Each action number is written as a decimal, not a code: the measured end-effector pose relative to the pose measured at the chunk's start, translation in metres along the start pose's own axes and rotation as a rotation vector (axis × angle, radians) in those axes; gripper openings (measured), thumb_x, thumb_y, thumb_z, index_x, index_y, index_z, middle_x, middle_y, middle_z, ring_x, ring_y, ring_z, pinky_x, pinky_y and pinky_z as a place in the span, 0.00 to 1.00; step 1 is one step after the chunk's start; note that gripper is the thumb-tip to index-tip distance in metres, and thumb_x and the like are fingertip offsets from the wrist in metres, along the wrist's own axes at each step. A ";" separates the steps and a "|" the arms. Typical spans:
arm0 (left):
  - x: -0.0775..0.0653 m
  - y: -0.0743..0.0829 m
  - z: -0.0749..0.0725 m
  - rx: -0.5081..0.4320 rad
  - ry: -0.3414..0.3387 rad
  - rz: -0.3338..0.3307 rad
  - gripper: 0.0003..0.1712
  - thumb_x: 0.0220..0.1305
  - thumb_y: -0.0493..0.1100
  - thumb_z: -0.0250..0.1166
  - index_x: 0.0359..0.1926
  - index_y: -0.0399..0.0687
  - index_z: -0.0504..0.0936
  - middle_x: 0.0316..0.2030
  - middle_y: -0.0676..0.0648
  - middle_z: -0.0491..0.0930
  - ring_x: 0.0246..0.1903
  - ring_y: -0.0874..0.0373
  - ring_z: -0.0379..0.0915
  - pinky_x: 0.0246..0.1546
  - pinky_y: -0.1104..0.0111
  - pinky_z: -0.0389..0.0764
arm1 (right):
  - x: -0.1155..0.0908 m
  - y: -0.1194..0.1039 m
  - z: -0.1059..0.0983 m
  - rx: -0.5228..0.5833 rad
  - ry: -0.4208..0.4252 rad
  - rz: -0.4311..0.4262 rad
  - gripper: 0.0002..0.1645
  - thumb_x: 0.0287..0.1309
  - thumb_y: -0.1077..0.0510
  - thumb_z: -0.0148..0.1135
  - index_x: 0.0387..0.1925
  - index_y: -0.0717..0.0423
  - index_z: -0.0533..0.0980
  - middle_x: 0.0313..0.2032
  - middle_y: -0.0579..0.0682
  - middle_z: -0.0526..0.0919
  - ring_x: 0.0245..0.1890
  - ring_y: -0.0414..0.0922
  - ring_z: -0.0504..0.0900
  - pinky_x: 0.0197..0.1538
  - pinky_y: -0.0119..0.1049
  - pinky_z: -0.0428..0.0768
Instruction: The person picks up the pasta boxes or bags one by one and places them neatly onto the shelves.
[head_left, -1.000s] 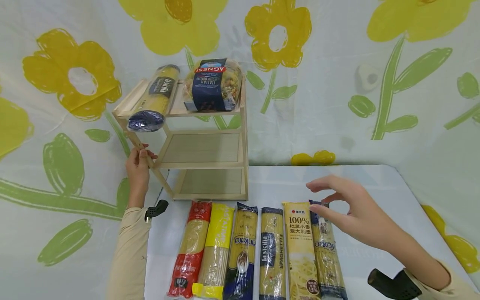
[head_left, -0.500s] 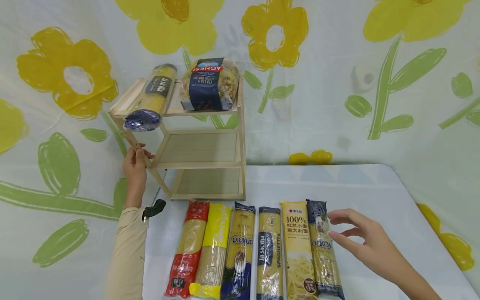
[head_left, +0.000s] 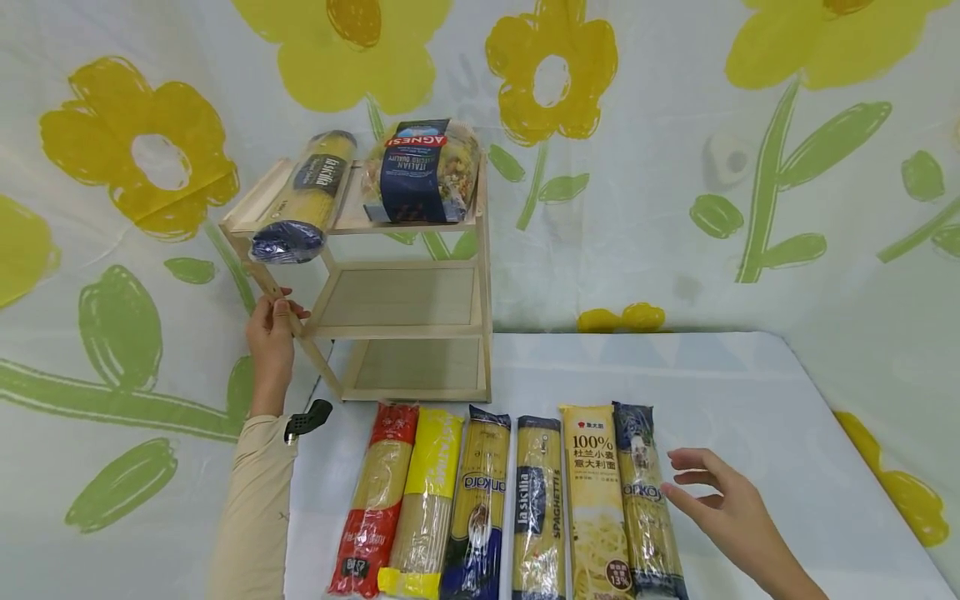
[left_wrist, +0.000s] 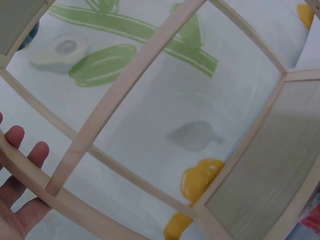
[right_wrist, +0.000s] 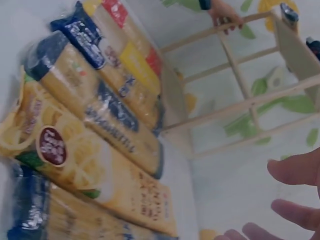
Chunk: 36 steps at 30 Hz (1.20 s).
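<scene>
My left hand (head_left: 272, 337) grips the left front post of a three-tier wooden shelf (head_left: 405, 331); in the left wrist view its fingers (left_wrist: 37, 152) bend round the wood. My right hand (head_left: 731, 512) hovers over the table, fingers parted and holding nothing. Its thumb tip is close to the right edge of a blue-ended spaghetti packet (head_left: 649, 500); contact cannot be told. Left of that packet lie a cream spaghetti packet (head_left: 598, 500), a La Sicilia spaghetti packet (head_left: 538, 508), an Ankara packet (head_left: 478, 508), a yellow packet (head_left: 431, 500) and a red packet (head_left: 372, 500).
On the shelf's top tier, a La Sicilia pasta packet (head_left: 309, 196) lies slanted, its end jutting past the front edge. Beside it stands an Agnesi pasta bag (head_left: 423, 172). The white table (head_left: 750, 400) runs to the right; a flowered cloth (head_left: 637, 208) hangs behind.
My right hand has moved down and to the right, from over the top of the rightmost packets to beside the last one. My left hand keeps its grip on the shelf post.
</scene>
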<state>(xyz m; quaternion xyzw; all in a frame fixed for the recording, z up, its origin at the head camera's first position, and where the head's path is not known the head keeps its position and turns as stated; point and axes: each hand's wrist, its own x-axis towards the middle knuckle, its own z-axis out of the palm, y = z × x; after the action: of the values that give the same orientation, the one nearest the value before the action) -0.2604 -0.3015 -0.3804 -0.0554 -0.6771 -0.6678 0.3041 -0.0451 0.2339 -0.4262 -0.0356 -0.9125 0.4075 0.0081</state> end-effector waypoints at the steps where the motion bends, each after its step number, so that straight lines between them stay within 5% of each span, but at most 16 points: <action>1: 0.000 0.000 0.000 0.004 -0.001 0.000 0.11 0.72 0.41 0.50 0.45 0.42 0.78 0.32 0.36 0.74 0.32 0.52 0.79 0.38 0.70 0.74 | 0.000 0.004 0.003 -0.003 -0.004 0.021 0.29 0.56 0.44 0.65 0.54 0.53 0.71 0.49 0.53 0.77 0.43 0.44 0.79 0.35 0.32 0.78; 8: 0.000 0.001 0.001 0.050 -0.014 -0.006 0.12 0.72 0.42 0.49 0.47 0.44 0.78 0.33 0.36 0.74 0.34 0.52 0.79 0.37 0.69 0.72 | 0.002 0.030 0.018 -0.011 -0.080 0.176 0.40 0.55 0.43 0.66 0.62 0.58 0.62 0.56 0.66 0.70 0.47 0.59 0.77 0.39 0.47 0.79; 14: -0.001 0.002 0.001 0.099 -0.017 -0.009 0.13 0.73 0.43 0.49 0.48 0.45 0.77 0.34 0.36 0.75 0.35 0.53 0.79 0.36 0.68 0.70 | 0.006 0.052 0.034 -0.069 -0.136 0.263 0.47 0.55 0.39 0.64 0.65 0.61 0.57 0.51 0.72 0.69 0.41 0.59 0.78 0.36 0.50 0.78; 22: -0.001 0.002 0.001 0.106 -0.017 0.008 0.13 0.73 0.42 0.48 0.48 0.44 0.77 0.34 0.34 0.74 0.34 0.53 0.79 0.37 0.68 0.71 | -0.001 0.082 0.065 -0.089 -0.202 0.284 0.52 0.51 0.37 0.66 0.64 0.65 0.56 0.44 0.70 0.70 0.32 0.52 0.78 0.31 0.49 0.76; 29: -0.001 0.002 0.000 0.108 -0.022 0.003 0.14 0.73 0.42 0.48 0.49 0.43 0.77 0.35 0.33 0.74 0.35 0.52 0.79 0.39 0.67 0.72 | -0.006 0.094 0.082 -0.164 -0.259 0.311 0.58 0.45 0.36 0.69 0.63 0.67 0.53 0.45 0.81 0.63 0.32 0.64 0.75 0.26 0.52 0.73; 36: -0.003 0.003 0.000 0.114 -0.014 -0.010 0.14 0.73 0.42 0.47 0.49 0.43 0.76 0.34 0.36 0.74 0.36 0.50 0.79 0.38 0.67 0.71 | -0.008 0.094 0.086 -0.125 -0.227 0.335 0.58 0.44 0.38 0.70 0.63 0.66 0.51 0.33 0.68 0.68 0.29 0.57 0.71 0.26 0.48 0.71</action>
<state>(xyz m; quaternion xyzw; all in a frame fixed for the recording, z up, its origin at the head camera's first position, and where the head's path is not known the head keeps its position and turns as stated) -0.2566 -0.3003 -0.3792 -0.0391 -0.7163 -0.6294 0.2987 -0.0350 0.2320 -0.5536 -0.1410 -0.9125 0.3470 -0.1646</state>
